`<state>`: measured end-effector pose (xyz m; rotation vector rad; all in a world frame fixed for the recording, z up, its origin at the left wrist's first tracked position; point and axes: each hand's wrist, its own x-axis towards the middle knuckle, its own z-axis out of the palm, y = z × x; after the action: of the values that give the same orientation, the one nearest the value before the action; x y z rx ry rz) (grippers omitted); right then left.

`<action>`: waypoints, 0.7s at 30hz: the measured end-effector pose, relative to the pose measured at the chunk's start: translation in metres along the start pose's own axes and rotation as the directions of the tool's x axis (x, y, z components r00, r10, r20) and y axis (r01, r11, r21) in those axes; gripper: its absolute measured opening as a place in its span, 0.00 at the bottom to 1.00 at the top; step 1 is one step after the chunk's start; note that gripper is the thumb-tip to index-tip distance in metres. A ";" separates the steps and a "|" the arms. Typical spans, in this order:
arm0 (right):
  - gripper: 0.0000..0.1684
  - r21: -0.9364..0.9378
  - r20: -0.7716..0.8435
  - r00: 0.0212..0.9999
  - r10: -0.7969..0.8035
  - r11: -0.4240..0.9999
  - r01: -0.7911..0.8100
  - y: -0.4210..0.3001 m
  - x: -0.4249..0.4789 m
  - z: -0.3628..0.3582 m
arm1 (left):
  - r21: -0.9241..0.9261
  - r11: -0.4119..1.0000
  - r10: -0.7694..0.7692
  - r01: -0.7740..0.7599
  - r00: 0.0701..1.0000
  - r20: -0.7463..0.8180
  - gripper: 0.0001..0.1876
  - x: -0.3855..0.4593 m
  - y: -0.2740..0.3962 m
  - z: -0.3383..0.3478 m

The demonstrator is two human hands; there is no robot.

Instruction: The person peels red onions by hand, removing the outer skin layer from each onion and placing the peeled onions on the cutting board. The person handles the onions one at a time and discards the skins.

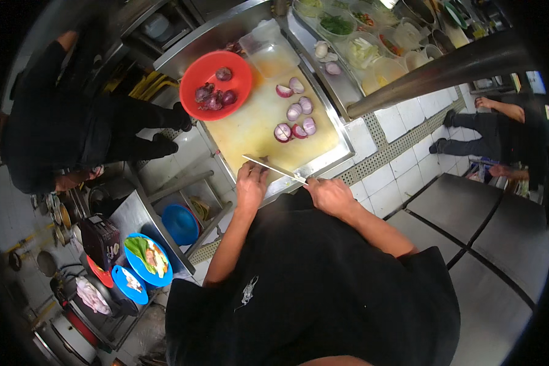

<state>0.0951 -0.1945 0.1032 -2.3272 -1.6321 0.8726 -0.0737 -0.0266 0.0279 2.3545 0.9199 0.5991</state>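
Note:
My right hand (331, 196) grips a knife (274, 169), its blade slanting up and left across the near end of a yellowed cutting board (231, 135). Behind the blade is my left hand (251, 185), fingers bent down near the board. A small dark scrap (264, 159) shows just past its fingertips; whatever lies under them is hidden. Peeled red onion halves and pieces (294, 111) are spread on the board's right side. One cut onion (282, 132) lies closest to the blade. At the far left, a red plastic bowl (186, 98) holds several unpeeled red onions (213, 99).
A clear plastic container (281, 52) stands at the board's far end. Garlic (321, 49) and tubs of cut vegetables (363, 52) line a ledge beyond a metal bar (421, 68). Blue plates of food (148, 261) sit lower left. People stand left (73, 123) and right (494, 128).

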 end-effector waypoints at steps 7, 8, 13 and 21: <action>0.16 0.042 0.054 0.998 0.012 0.999 -0.014 -0.002 0.000 0.001 | 0.070 0.997 -0.034 0.025 0.991 0.132 0.11 0.013 0.000 -0.002; 0.16 0.040 0.066 0.998 0.014 0.999 -0.016 -0.002 0.000 0.000 | 0.065 0.998 -0.028 0.019 0.989 0.144 0.12 0.014 0.000 -0.003; 0.12 0.035 0.095 0.995 -0.007 0.999 0.004 -0.001 0.004 -0.006 | 0.075 0.997 -0.006 -0.007 0.984 0.177 0.12 0.017 -0.005 -0.004; 0.11 0.067 0.063 0.995 -0.073 0.995 0.069 -0.003 0.021 0.004 | 0.074 0.997 0.012 -0.028 0.978 0.206 0.11 0.017 -0.006 -0.005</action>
<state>0.0950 -0.1755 0.0934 -2.2053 -1.6745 0.9809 -0.0682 -0.0095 0.0314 2.4418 0.8397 0.3241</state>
